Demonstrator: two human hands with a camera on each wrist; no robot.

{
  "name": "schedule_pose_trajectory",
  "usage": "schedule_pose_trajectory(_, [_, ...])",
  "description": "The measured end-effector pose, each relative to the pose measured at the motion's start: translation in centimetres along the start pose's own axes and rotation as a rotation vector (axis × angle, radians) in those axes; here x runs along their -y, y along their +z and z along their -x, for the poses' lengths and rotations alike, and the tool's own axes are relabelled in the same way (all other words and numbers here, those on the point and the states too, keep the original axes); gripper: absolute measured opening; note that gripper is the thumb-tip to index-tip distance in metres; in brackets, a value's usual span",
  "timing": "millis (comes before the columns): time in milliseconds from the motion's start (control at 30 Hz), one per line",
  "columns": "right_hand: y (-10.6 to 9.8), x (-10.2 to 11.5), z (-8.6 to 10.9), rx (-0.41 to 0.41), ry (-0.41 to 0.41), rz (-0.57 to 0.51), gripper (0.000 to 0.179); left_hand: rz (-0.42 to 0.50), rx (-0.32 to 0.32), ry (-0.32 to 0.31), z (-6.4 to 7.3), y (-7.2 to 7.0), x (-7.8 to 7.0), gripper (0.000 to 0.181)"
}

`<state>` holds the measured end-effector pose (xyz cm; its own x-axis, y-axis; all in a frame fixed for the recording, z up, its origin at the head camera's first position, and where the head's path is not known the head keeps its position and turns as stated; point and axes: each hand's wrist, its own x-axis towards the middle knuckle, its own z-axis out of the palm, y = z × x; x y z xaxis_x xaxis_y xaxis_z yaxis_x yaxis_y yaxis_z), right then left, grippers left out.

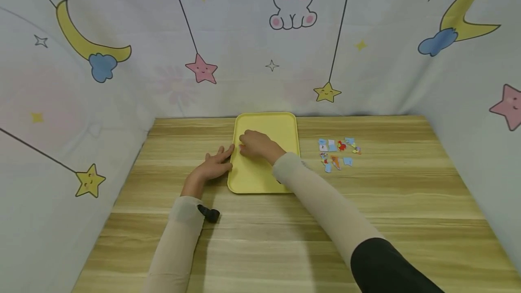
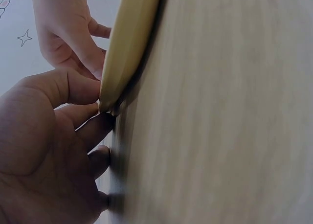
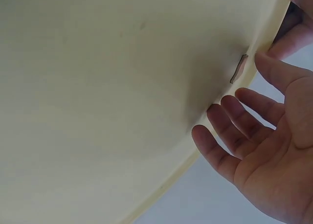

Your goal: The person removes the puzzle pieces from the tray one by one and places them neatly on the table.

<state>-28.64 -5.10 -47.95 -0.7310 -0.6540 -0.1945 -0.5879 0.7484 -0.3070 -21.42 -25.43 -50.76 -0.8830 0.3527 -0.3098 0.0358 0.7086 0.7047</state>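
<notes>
My right hand (image 1: 256, 144) is over the left side of a yellow tray (image 1: 264, 184), fingers loosely bent near the rim. In the right wrist view, a small flat piece (image 3: 239, 69) lies on the tray by the rim, close to the right thumb and apart from it. A dark bit shows at one right fingertip; what it is I cannot tell. Beside the tray's left edge, my left hand (image 1: 213, 166) rests with spread fingers, its thumb and forefinger touching the rim. The left wrist view shows the left thumb (image 2: 83, 89) against that rim.
Several small colourful cutout pieces (image 1: 332, 145) lie in loose rows on the wooden table (image 1: 260, 238), right of the tray. A printed cloth (image 1: 244, 35) stands behind and along the sides. A small black object (image 1: 209, 214) sits at the left cuff.
</notes>
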Motion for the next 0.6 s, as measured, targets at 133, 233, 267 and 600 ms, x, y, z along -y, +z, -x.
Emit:
schedule_pose_trajectory(133, [0.3, 0.2, -0.1, -0.003, 0.01, 0.022, 0.02, -0.003, 0.002, 0.007, 0.0, 0.0, 0.0, 0.075])
schedule_pose_trajectory(233, [0.5, 0.2, -0.2, -0.013, 0.016, 0.038, 0.019, -0.003, 0.0, 0.008, 0.0, -0.1, 0.0, 0.075])
schedule_pose_trajectory(267, [0.6, 0.2, -0.2, -0.017, 0.016, 0.044, 0.019, -0.003, -0.001, 0.01, 0.1, -0.1, 0.0, 0.075])
schedule_pose_trajectory(600, [1.3, 0.2, -0.4, -0.023, 0.032, 0.105, 0.028, 0.009, 0.005, 0.006, 0.2, -0.1, -0.1, 0.075])
